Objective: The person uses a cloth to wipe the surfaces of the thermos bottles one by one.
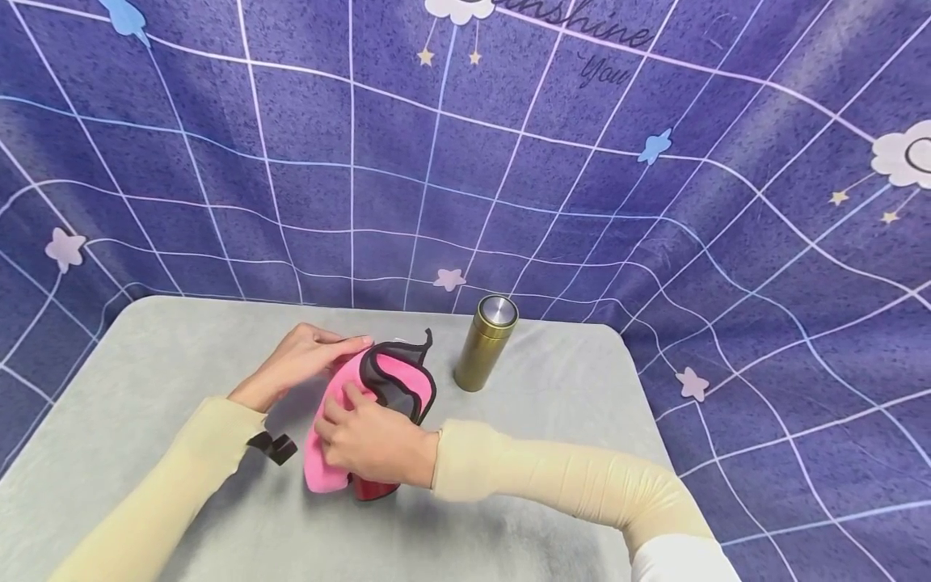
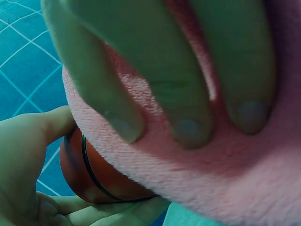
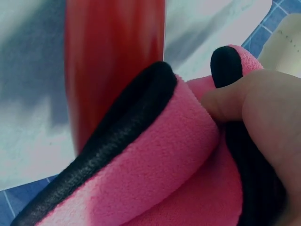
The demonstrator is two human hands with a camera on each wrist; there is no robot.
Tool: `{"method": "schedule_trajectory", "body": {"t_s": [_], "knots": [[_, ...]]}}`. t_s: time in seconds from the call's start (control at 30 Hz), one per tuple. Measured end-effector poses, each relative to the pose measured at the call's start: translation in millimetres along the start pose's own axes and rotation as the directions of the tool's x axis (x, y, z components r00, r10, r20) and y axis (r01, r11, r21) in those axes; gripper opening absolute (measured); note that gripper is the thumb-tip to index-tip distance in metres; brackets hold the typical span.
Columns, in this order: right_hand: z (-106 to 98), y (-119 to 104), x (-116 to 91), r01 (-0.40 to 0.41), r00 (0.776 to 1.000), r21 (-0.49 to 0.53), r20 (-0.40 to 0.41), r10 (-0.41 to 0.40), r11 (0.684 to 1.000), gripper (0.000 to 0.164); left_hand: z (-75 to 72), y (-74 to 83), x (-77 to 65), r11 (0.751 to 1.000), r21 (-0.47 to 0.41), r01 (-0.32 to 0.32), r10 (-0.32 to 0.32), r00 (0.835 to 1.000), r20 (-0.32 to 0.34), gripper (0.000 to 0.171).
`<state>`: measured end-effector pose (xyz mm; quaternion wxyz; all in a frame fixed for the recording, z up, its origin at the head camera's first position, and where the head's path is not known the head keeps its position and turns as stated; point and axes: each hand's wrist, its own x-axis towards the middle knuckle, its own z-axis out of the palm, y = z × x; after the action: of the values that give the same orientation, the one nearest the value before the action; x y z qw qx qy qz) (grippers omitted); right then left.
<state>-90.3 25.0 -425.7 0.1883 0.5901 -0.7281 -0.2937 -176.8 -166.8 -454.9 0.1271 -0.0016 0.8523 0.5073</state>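
A pink plush piece with black edging (image 1: 329,461) is bunched between both hands, one black end curling upward. Partly covered by it is a red bottle (image 1: 374,490), a glossy cylinder with a dark ring (image 2: 89,176). My left hand (image 1: 309,360) is at the far side of the plush; in the left wrist view, its thumb and fingers grip the bottle. My right hand (image 1: 374,440) lies over the near side with bent fingers on the pink fabric. The right wrist view shows a thumb (image 3: 230,101) pinching the plush beside the bottle. Much of the bottle is hidden.
A gold thermos flask (image 1: 483,347) with a silver-topped lid stands upright to the right of the hands. The grey cloth-covered table (image 1: 567,388) backs onto a purple gridded curtain (image 1: 393,194). Black strips (image 1: 272,447) hang by the left wrist.
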Motion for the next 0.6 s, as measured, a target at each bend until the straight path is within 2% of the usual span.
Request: {"method": "schedule_trajectory", "body": {"t_s": [0.17, 0.33, 0.43, 0.6], "knots": [[-3, -6, 0, 0.024, 0.999, -0.012, 0.029, -0.023, 1.0, 0.024, 1.4, -1.7, 1.7, 1.0, -0.019, 0.012, -0.011, 1.0, 0.01, 0.063], [-5, -13, 0, 0.047, 0.998, -0.011, 0.052, -0.047, 0.999, 0.026, 0.9, -2.4, 1.2, 1.0, -0.013, -0.005, 0.005, 1.0, 0.021, 0.057], [-5, -16, -1, 0.05, 0.998, -0.003, 0.046, -0.05, 0.999, 0.022, 0.0, -3.0, 0.5, 1.0, -0.001, -0.005, 0.005, 1.0, 0.019, 0.056], [-5, -20, -3, 0.049, 0.999, -0.008, 0.019, -0.049, 0.999, 0.029, -0.7, -4.2, 0.5, 1.0, 0.001, -0.005, 0.005, 1.0, 0.016, 0.056]]}}
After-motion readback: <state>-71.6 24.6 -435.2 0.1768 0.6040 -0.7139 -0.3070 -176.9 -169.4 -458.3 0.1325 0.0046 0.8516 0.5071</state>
